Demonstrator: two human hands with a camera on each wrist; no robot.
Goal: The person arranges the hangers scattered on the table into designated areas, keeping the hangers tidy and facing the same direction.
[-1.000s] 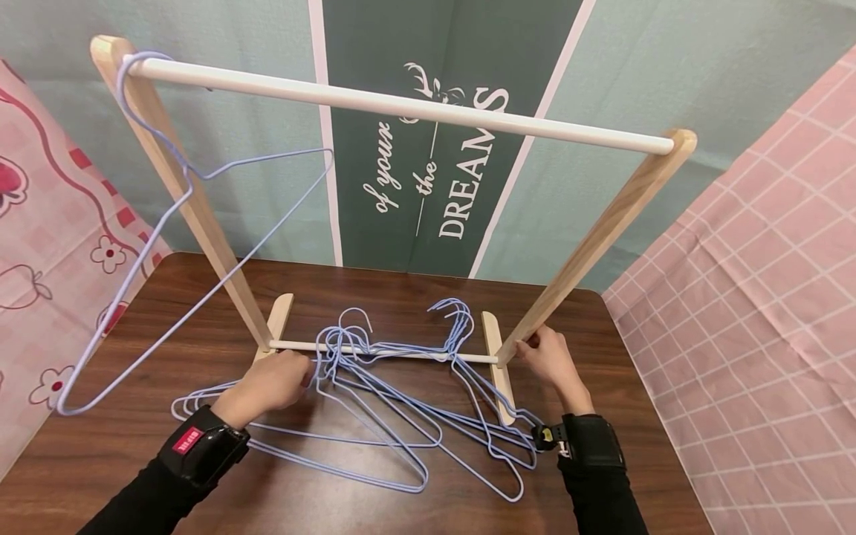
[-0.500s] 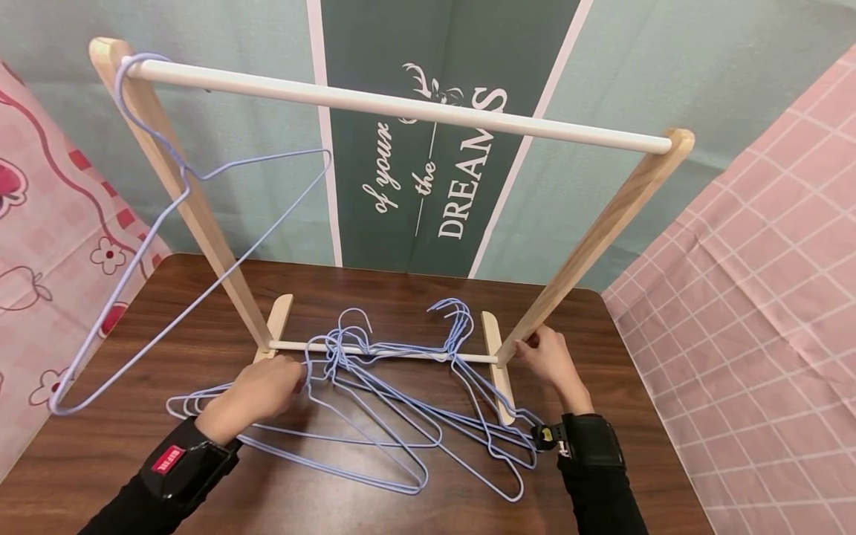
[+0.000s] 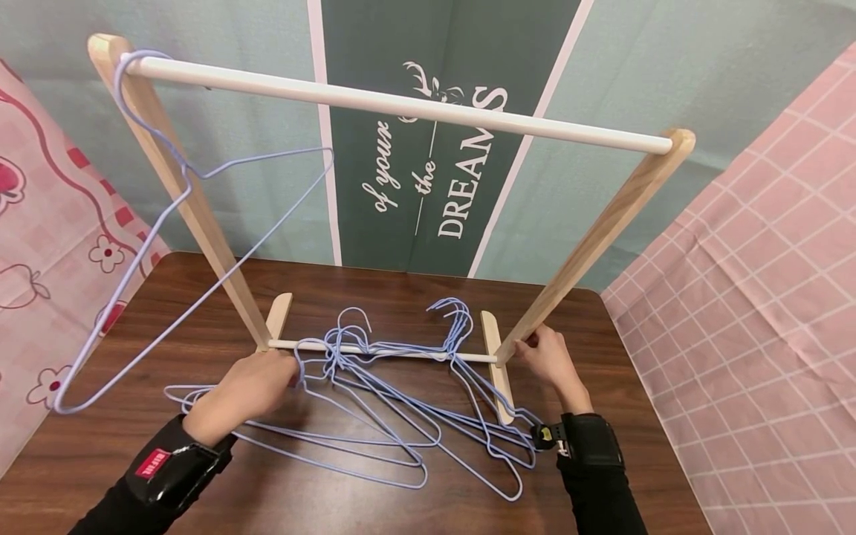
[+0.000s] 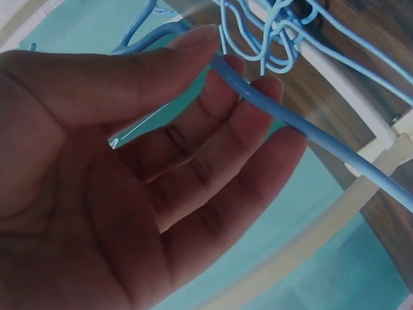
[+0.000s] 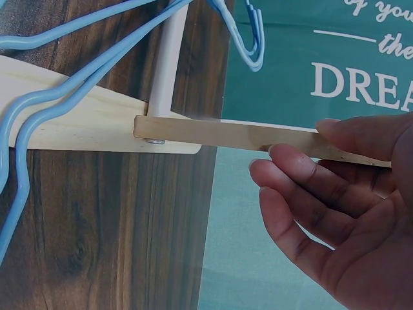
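Nearest me, my left hand (image 3: 250, 386) sits low on the dark wood-grain table (image 3: 167, 312), and the wrist view shows its fingers (image 4: 258, 139) curled loosely with the thumb pressing a thin, smooth blue wire hanger (image 4: 310, 132) against the fingertips; a light pinch, palm still open behind it. That wire belongs to the tangled pile of hangers (image 3: 394, 394), glossy pale-blue triangles lying flat and overlapping on the table, their hooks bunched over the rack's lower white rod (image 3: 401, 354).

On the other side, my right hand (image 3: 550, 355) is at the foot of the right post (image 3: 595, 238), a flat pale wooden slat; thumb on one face, curled fingers (image 5: 303, 168) just beside the other, whether they touch I cannot tell.

Further up, the round white top bar (image 3: 401, 104) spans both slanted posts. One lone hanger (image 3: 180, 245) dangles by its hook at the bar's left end, tilted across the left post (image 3: 180, 186). Behind it all, a teal lettered backdrop (image 3: 435, 186).
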